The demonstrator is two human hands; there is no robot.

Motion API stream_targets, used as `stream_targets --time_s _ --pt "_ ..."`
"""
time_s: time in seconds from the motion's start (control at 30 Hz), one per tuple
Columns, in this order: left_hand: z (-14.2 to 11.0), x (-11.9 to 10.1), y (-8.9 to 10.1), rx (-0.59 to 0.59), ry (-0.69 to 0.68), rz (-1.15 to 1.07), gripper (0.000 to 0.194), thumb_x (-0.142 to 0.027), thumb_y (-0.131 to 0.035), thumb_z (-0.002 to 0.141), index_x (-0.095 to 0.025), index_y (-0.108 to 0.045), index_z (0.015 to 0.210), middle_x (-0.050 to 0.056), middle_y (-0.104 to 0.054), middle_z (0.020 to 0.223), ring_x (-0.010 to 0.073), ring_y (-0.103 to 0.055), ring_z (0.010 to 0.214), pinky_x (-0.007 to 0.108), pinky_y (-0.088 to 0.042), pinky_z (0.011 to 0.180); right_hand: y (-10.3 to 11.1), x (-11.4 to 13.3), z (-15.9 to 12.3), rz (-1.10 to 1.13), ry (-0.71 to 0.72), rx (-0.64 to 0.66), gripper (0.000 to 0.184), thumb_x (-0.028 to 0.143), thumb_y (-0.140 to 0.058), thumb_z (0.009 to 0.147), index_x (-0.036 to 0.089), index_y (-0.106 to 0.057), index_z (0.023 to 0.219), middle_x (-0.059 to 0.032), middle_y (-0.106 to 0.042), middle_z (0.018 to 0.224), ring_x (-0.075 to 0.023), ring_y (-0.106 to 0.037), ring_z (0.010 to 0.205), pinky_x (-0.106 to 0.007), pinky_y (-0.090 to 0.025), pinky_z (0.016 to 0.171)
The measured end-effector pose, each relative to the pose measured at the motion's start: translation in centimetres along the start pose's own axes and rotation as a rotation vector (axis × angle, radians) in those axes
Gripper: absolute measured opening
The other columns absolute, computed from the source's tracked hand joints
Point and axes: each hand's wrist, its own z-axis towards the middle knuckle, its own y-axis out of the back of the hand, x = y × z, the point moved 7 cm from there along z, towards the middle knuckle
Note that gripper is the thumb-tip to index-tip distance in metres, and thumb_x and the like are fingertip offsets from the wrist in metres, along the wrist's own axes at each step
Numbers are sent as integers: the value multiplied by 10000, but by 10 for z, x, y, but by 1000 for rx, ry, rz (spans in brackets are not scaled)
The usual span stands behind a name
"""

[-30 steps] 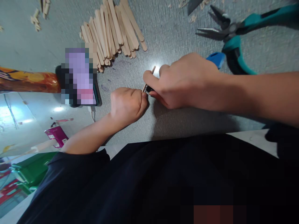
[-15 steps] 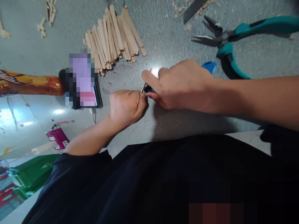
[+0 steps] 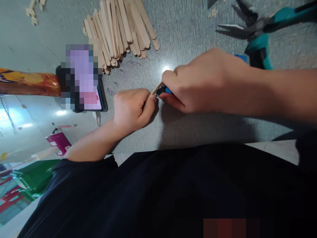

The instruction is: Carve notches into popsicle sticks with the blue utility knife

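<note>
My left hand (image 3: 133, 105) is closed round one end of a thin wooden craft stick (image 3: 156, 88), which slants up to the right from beside the thumb. My right hand (image 3: 205, 82) wraps round a blue utility knife (image 3: 169, 90). Its dark metal front lies against the stick, and most of its body is hidden in the fist. The right index finger bends over the stick's upper end. Behind both hands a fanned pile of craft sticks (image 3: 121, 29) lies on the grey table (image 3: 183, 132).
Teal-handled pliers (image 3: 259, 28) lie spread at the upper right. A phone (image 3: 85, 76), partly blurred out, rests left of my hands beside an orange-labelled bottle (image 3: 29, 82). Wood scraps (image 3: 31, 13) lie at the upper left. A purple box (image 3: 58, 142) is farther left.
My right hand has shifted slightly right and its index finger has curled down onto the stick. The stick leans more to the right. The whole view has shifted, with table items higher.
</note>
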Motion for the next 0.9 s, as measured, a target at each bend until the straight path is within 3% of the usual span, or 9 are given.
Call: stream_targets --time_s 0.17,0.33,0.4,0.5,0.6,0.77,0.9 --pt "0 -3 -2 -37 -42 -24 551 -502 -353 1267 -278 -465 776 -7 -445 612 187 -370 546 434 -272 649 1 -1 1 27 26 1 704 567 -183 1227 145 -724 1384 -158 -752 909 -382 -776 800 -427 -454 646" --pt "0 -6 1 -78 -105 -71 485 -424 -415 1261 -281 -415 797 -25 -441 621 178 -342 532 429 -254 638 0 -5 1 61 58 -8 758 599 -128 1212 189 -728 1427 -134 -740 916 -352 -735 824 -450 -486 722" --pt "0 -6 0 -49 -96 -72 497 -433 -400 1264 -279 -444 794 -22 -451 616 179 -355 530 427 -266 649 -1 -7 2 67 67 -5 748 607 -142 1207 198 -730 1421 -129 -738 913 -355 -729 826 -460 -493 737" --pt "0 -7 -2 -22 -100 -68 517 -445 -386 1263 -278 -470 781 -10 -472 611 188 -389 536 429 -283 658 -2 -8 2 43 98 5 697 584 -182 1209 199 -726 1412 -95 -694 847 -331 -693 754 -447 -476 713" --pt "0 -12 2 -74 -152 -106 519 -423 -417 1254 -275 -454 758 -10 -485 600 178 -374 527 423 -278 631 0 -8 3 39 128 6 680 573 -185 1224 201 -725 1403 -70 -674 821 -294 -652 703 -442 -473 720" --pt "0 -11 -2 34 -85 -84 629 -538 -286 1272 -270 -452 728 1 -446 577 165 -369 515 401 -313 619 -2 -10 4 22 164 50 700 601 -158 1214 234 -714 1431 -69 -728 876 -295 -637 685 -452 -506 710" --pt "-3 -12 -1 58 -73 -72 679 -599 -233 1267 -266 -475 727 -4 -398 564 161 -369 507 381 -333 602 -3 -11 6 -5 183 60 704 640 -130 1219 270 -704 1391 -48 -747 878 -277 -588 631 -425 -447 635"
